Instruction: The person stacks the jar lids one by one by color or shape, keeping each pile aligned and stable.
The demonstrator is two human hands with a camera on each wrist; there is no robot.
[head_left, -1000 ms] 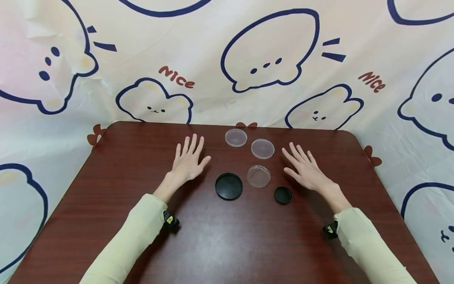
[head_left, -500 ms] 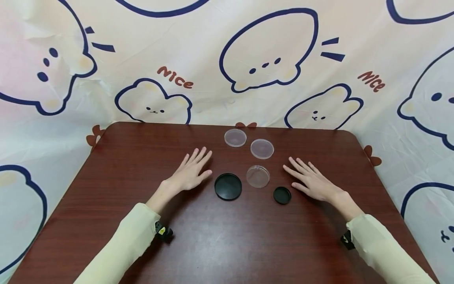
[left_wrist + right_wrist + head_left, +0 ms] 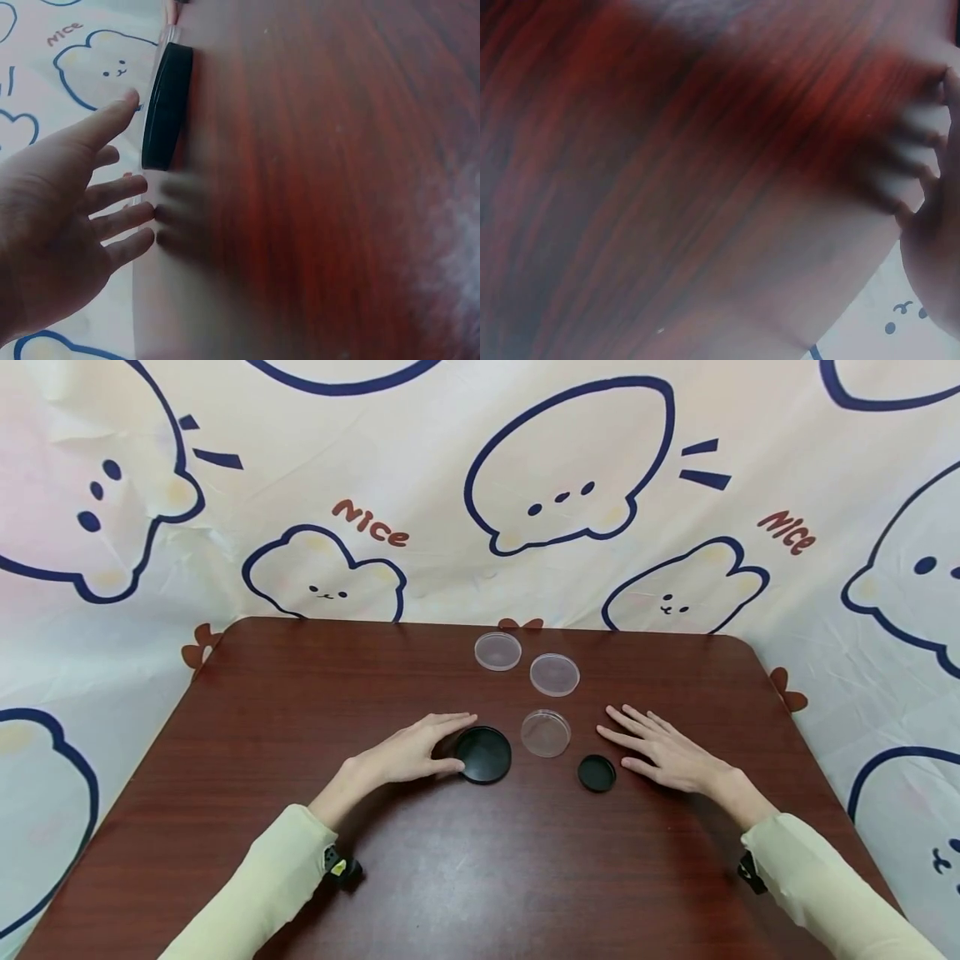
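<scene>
A large black round disc with a low side wall lies on the brown table. My left hand is at its left edge, thumb and fingers spread with a gap between them. In the left wrist view the disc stands out beyond the thumb, and the fingers are loosely extended, gripping nothing. My right hand rests low over the table, fingers spread, right beside a small black round lid. That hand shows only at the edge of the right wrist view.
Three clear round dishes, like petri dishes, lie on the table: one at the back, one slightly nearer and one between the black pieces. A cartoon-printed cloth hangs behind the table and along its sides.
My left hand has come nearer and to the right, turning sideways to the large black disc. My right hand has drawn back toward me beside the small lid.
</scene>
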